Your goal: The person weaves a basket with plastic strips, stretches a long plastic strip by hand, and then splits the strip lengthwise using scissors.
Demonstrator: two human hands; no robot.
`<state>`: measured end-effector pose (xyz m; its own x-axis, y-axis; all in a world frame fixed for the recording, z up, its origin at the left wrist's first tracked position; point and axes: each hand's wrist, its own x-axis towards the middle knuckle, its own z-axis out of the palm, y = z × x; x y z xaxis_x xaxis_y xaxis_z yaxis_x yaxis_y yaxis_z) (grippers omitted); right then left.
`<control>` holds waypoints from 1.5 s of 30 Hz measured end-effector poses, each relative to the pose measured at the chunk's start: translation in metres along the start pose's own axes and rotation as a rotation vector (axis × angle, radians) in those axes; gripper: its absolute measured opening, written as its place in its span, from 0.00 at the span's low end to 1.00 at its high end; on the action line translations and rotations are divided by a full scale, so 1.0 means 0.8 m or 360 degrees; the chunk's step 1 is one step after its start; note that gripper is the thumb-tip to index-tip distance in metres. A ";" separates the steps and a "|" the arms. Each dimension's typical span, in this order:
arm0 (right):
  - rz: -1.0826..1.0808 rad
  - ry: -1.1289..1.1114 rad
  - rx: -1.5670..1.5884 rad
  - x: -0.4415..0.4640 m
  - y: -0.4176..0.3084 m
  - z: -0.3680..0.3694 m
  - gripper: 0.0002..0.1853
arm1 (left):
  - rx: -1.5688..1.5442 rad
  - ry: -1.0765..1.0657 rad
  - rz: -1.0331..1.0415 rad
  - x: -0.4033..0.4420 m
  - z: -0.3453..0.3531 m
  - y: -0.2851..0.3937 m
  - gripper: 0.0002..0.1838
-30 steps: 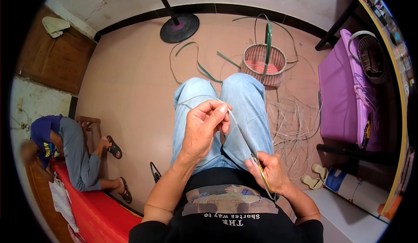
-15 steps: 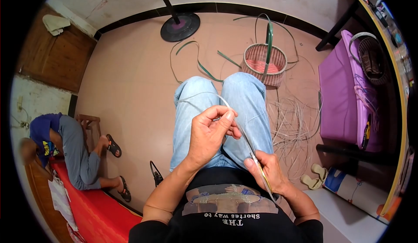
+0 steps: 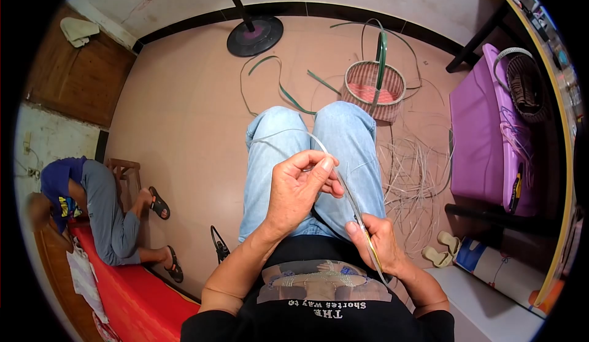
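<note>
My left hand [image 3: 300, 185] pinches a thin pale strip [image 3: 347, 190] between thumb and forefinger, above my jeans-covered thighs. From there one end of the strip curves over the left knee, and the rest runs down to my right hand [image 3: 376, 241]. The fingers of my right hand are closed round a yellow-handled tool [image 3: 372, 250], with the strip lying along it. Its exact kind is too small to tell. Beyond my knees a striped basket [image 3: 392, 109] with a green handle stands upright on the floor.
Green strips [image 3: 293, 99] and a tangle of pale strips [image 3: 414, 173] lie on the floor. A round black stand base [image 3: 264, 38] is ahead. At right are a purple bin [image 3: 475, 139] and slippers [image 3: 438, 256]. Another person [image 3: 104, 207] bends over a red surface [image 3: 132, 290] at left.
My left hand has moved slightly right and away from my body along the strip, and a curved length now shows beyond its fingers. My right hand has hardly moved.
</note>
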<state>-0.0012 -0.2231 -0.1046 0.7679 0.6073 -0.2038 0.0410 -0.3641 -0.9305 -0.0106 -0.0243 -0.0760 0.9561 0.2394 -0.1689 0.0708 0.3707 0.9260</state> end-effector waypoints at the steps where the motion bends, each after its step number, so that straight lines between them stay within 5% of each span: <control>1: -0.0003 0.0008 0.0001 0.000 0.001 0.001 0.23 | -0.0024 -0.0003 -0.0003 0.000 0.000 0.000 0.10; 10: 0.0068 0.0127 0.0288 0.006 0.012 0.003 0.19 | -0.0554 -0.0197 -0.0226 0.003 -0.011 -0.002 0.10; 14: 0.0223 0.0002 0.0916 0.010 0.001 -0.005 0.12 | -0.0387 -0.0197 -0.0198 0.002 -0.013 -0.008 0.09; 21: 0.0004 0.0227 0.0691 0.029 -0.016 0.008 0.08 | 0.0053 -0.0135 -0.0011 -0.001 -0.003 -0.021 0.09; 30: 0.0168 -0.0214 0.1082 0.039 -0.011 -0.018 0.13 | -0.0160 0.0012 -0.0147 0.020 -0.019 -0.023 0.10; 45: 0.0345 -0.0269 0.1296 0.041 -0.017 -0.021 0.15 | -0.0214 -0.0083 -0.0249 0.001 -0.016 -0.037 0.12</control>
<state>0.0341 -0.2104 -0.0931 0.5976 0.7034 -0.3848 -0.6168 0.0968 -0.7811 -0.0154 -0.0235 -0.1076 0.9501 0.1237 -0.2862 0.1845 0.5168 0.8360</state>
